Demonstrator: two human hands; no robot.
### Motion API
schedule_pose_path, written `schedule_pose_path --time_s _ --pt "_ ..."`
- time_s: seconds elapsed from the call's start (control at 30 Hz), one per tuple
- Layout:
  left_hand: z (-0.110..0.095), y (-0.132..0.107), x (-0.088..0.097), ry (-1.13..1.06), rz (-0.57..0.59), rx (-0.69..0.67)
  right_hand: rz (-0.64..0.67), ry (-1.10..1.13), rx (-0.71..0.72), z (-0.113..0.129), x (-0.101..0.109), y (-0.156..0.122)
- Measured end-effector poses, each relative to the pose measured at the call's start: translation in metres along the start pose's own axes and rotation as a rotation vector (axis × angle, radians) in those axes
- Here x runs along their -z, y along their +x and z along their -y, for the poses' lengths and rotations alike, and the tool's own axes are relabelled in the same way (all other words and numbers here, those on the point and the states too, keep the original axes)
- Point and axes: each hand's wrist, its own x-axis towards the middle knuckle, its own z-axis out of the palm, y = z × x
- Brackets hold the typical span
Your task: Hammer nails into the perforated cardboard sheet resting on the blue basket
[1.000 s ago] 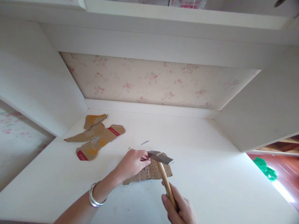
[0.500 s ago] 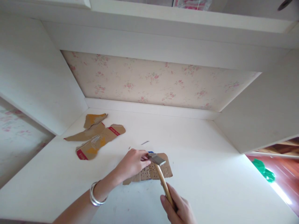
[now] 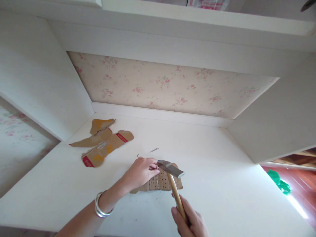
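A hammer with a wooden handle and a grey metal head is in my right hand, the fingers wrapped round the lower handle. Its head is raised over a piece of brown cardboard dotted with small holes, lying on the white table. My left hand rests at the cardboard's upper left, thumb and fingertips pinched beside the hammer head. What the pinch holds is too small and hidden to make out. Beyond it a thin grey metal piece lies on the table.
Cut cardboard pieces with red and yellow patches lie on the white table at the left. White panels enclose the back and sides, with a shelf above. A green bag is on the reddish floor at right.
The hammer head has shifted slightly right and appears raised, and my right hand has moved a little right with it. My left hand stays in its pinch at the cardboard.
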Motion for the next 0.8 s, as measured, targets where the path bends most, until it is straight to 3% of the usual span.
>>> schedule_pose_path --time_s 0.2,0.4,0.53,0.8 --pt "0.006 -0.009 0.006 -0.117 -0.025 0.098 0.049 -0.008 0.009 0.005 0.005 0.002" --pt "0.022 -0.032 0.016 -0.195 -0.136 0.222 0.090 0.026 -0.049 0.001 0.009 -0.002" --pt "0.020 -0.046 0.016 -0.237 -0.187 0.213 0.113 0.001 -0.045 -0.002 0.012 0.000" --pt "0.021 -0.056 -0.002 -0.124 -0.332 0.129 0.145 -0.027 -0.087 -0.001 0.015 -0.003"
